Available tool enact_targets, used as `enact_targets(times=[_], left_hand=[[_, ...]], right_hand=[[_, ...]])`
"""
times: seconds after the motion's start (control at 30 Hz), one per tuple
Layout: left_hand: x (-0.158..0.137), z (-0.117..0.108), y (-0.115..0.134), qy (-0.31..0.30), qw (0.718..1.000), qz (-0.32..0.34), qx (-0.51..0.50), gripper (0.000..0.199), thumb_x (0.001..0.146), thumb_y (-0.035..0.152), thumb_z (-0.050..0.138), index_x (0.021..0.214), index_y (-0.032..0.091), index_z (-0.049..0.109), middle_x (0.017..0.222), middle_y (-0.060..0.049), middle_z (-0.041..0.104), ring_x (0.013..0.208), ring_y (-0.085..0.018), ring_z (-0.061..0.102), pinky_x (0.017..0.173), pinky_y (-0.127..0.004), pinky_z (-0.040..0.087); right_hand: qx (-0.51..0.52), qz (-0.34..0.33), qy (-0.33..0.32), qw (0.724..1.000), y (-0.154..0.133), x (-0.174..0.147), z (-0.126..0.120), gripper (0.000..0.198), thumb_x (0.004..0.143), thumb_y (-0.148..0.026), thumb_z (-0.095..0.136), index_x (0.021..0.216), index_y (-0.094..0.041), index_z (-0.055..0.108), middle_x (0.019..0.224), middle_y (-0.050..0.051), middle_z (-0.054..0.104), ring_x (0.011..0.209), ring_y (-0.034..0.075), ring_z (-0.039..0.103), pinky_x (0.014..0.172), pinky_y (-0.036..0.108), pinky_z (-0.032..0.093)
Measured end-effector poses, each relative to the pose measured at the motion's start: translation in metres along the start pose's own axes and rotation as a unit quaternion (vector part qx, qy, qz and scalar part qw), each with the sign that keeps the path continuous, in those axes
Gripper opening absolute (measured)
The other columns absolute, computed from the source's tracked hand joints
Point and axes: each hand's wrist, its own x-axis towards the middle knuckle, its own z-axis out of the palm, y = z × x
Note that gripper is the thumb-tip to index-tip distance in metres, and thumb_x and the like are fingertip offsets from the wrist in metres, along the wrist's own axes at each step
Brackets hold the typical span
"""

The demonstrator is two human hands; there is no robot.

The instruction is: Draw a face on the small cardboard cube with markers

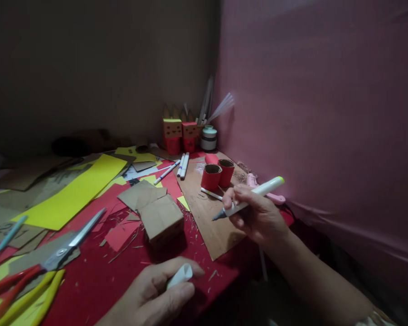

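My right hand (pixel 263 217) grips a white marker (pixel 255 194) with a grey nib end pointing down and left and a yellow-green tip at its back. The nib hangs over a brown board (pixel 199 213). Between the thumb and fingers of my left hand (pixel 156 290) is a pale marker cap (pixel 181 275), near the table's front edge. Just beyond that hand sits a small cardboard box (pixel 163 219) on the red cloth. Two red paper-wrapped tubes (pixel 211 177) stand on the board behind the marker, and another white marker (pixel 211 194) lies in front of them.
Scissors (pixel 63 253) and yellow-handled pliers (pixel 37 299) lie at left, near yellow paper (pixel 76 192) and cardboard scraps. Several white markers (pixel 182 165) lie farther back. Two box-headed figures (pixel 172 131) and a white jar (pixel 208 138) stand behind. A pink glue gun (pixel 275 198) rests by the pink curtain.
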Motion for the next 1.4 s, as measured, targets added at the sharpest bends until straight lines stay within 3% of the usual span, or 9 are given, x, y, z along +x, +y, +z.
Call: enact_targets(times=[0.13, 0.37, 0.53, 0.77, 0.9, 1.03, 1.13, 1.2, 1.4], left_hand=[[0.002, 0.004, -0.004, 0.018, 0.999, -0.016, -0.047, 0.055, 0.085, 0.064, 0.064, 0.122, 0.023, 0.055, 0.062, 0.005, 0.057, 0.050, -0.010, 0.040, 0.047, -0.021, 0.029], [0.010, 0.000, -0.014, -0.008, 0.998, 0.031, -0.062, 0.046, 0.088, 0.066, 0.059, 0.090, 0.021, 0.052, 0.062, 0.004, 0.059, 0.047, -0.008, 0.040, 0.046, -0.020, 0.027], [0.006, 0.000, -0.013, -0.018, 0.999, 0.014, -0.042, 0.046, 0.086, 0.065, 0.062, 0.082, 0.021, 0.050, 0.061, 0.005, 0.052, 0.052, -0.009, 0.038, 0.048, -0.022, 0.028], [-0.003, 0.002, 0.005, 0.025, 0.999, -0.004, 0.040, 0.041, 0.083, 0.059, 0.066, 0.076, 0.020, 0.055, 0.067, 0.003, 0.050, 0.065, -0.014, 0.042, 0.059, -0.026, 0.035], [-0.003, 0.007, 0.020, 0.055, 0.991, 0.039, 0.113, 0.037, 0.089, 0.054, 0.059, 0.074, 0.021, 0.058, 0.065, 0.003, 0.052, 0.062, -0.014, 0.043, 0.056, -0.025, 0.035], [0.011, 0.003, 0.052, 0.130, 0.942, 0.184, 0.250, 0.024, 0.089, 0.045, 0.060, 0.096, 0.025, 0.070, 0.072, -0.001, 0.064, 0.063, -0.018, 0.054, 0.058, -0.027, 0.042], [0.040, -0.008, 0.086, 0.224, 0.846, 0.268, 0.404, 0.027, 0.089, 0.032, 0.059, 0.113, 0.025, 0.069, 0.077, -0.002, 0.064, 0.067, -0.019, 0.055, 0.063, -0.029, 0.040], [0.067, -0.015, 0.106, 0.272, 0.784, 0.257, 0.496, 0.034, 0.088, 0.026, 0.058, 0.121, 0.026, 0.067, 0.081, -0.002, 0.063, 0.067, -0.019, 0.052, 0.062, -0.029, 0.034], [0.142, -0.023, 0.127, 0.182, 0.814, 0.171, 0.523, 0.022, 0.082, 0.025, 0.066, 0.102, 0.023, 0.076, 0.070, 0.000, 0.060, 0.063, -0.017, 0.051, 0.063, -0.029, 0.032]], right_hand=[[0.047, 0.030, 0.007, 0.998, 0.005, -0.003, -0.002, 0.029, 0.075, -0.038, 0.079, 0.062, -0.014, 0.067, 0.060, 0.000, 0.069, 0.033, 0.004, 0.047, 0.026, 0.013, 0.026], [0.119, 0.059, 0.012, 0.991, 0.012, -0.001, -0.012, 0.030, 0.068, -0.033, 0.086, 0.065, -0.016, 0.062, 0.068, -0.003, 0.071, 0.036, 0.004, 0.053, 0.033, 0.014, 0.042], [0.152, 0.071, 0.017, 0.986, 0.013, 0.001, -0.017, 0.024, 0.069, -0.028, 0.083, 0.068, -0.016, 0.062, 0.072, -0.002, 0.073, 0.036, 0.004, 0.048, 0.032, 0.016, 0.040], [0.150, 0.053, 0.028, 0.987, 0.011, -0.003, -0.028, 0.011, 0.069, -0.022, 0.079, 0.073, -0.015, 0.072, 0.079, 0.003, 0.078, 0.040, 0.004, 0.051, 0.033, 0.014, 0.040], [0.097, 0.000, 0.031, 0.995, 0.005, -0.009, -0.034, 0.021, 0.074, -0.032, 0.078, 0.082, -0.012, 0.080, 0.092, 0.010, 0.080, 0.046, 0.007, 0.057, 0.034, 0.016, 0.041], [0.047, -0.054, 0.090, 0.993, 0.000, -0.011, -0.039, 0.036, 0.068, -0.051, 0.083, 0.079, -0.017, 0.082, 0.076, 0.005, 0.076, 0.047, 0.008, 0.057, 0.035, 0.017, 0.042], [0.036, -0.068, 0.128, 0.989, 0.000, -0.010, -0.042, 0.047, 0.061, -0.063, 0.086, 0.071, -0.017, 0.081, 0.054, 0.000, 0.063, 0.042, 0.006, 0.050, 0.035, 0.016, 0.038], [0.027, -0.073, 0.125, 0.989, 0.001, -0.009, -0.044, 0.053, 0.061, -0.070, 0.083, 0.068, -0.017, 0.080, 0.050, -0.001, 0.060, 0.037, 0.005, 0.046, 0.034, 0.017, 0.035], [0.035, -0.104, 0.125, 0.986, 0.003, -0.003, -0.052, 0.054, 0.067, -0.073, 0.077, 0.076, -0.019, 0.081, 0.039, -0.004, 0.051, 0.033, 0.005, 0.043, 0.033, 0.015, 0.031]])
